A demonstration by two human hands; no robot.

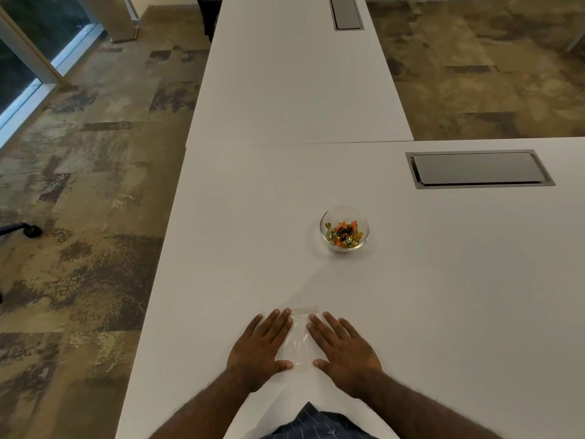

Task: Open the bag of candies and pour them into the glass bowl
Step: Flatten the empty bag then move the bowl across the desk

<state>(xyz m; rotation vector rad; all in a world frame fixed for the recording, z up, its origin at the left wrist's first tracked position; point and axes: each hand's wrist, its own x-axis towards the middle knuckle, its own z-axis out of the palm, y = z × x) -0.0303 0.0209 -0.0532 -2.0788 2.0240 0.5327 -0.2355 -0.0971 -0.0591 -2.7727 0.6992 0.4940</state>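
A small glass bowl [344,228] stands on the white table [443,296] and holds several gold, orange and dark wrapped candies [345,233]. A clear plastic bag [299,337] lies flat and looks empty on the table near the front edge. My left hand [261,342] rests palm down on the bag's left side, fingers spread. My right hand [343,343] rests palm down on its right side, fingers spread. Neither hand grips anything.
A grey cable hatch [479,168] is set into the table at the right, and another [345,12] in the far table section. Patterned carpet lies to the left, with a chair caster [31,230] near the left edge.
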